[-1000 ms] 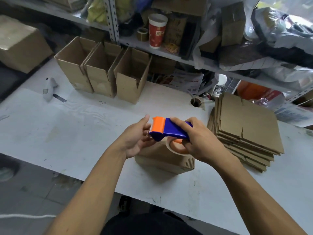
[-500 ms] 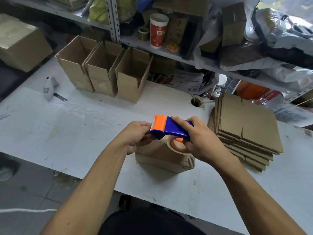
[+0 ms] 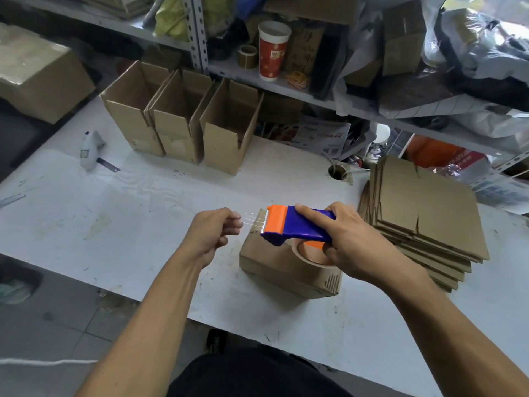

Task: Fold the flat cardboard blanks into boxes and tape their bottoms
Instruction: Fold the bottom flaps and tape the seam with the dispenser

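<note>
The scuffed white table [image 3: 114,224] bears three open boxes [image 3: 183,121], stacked blanks [image 3: 423,219], one folded box [image 3: 274,262], perhaps a scanner [image 3: 90,150].

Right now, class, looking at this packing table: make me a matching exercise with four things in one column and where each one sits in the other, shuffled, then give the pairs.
Things
1. tape dispenser
2. flat blanks
3. three open boxes
4. red paper cup

Places
A. on the shelf
B. stacked at the table's right
C. in the right hand, above the box being taped
D. in a row at the table's back

Pairs: 1-C, 2-B, 3-D, 4-A
</note>
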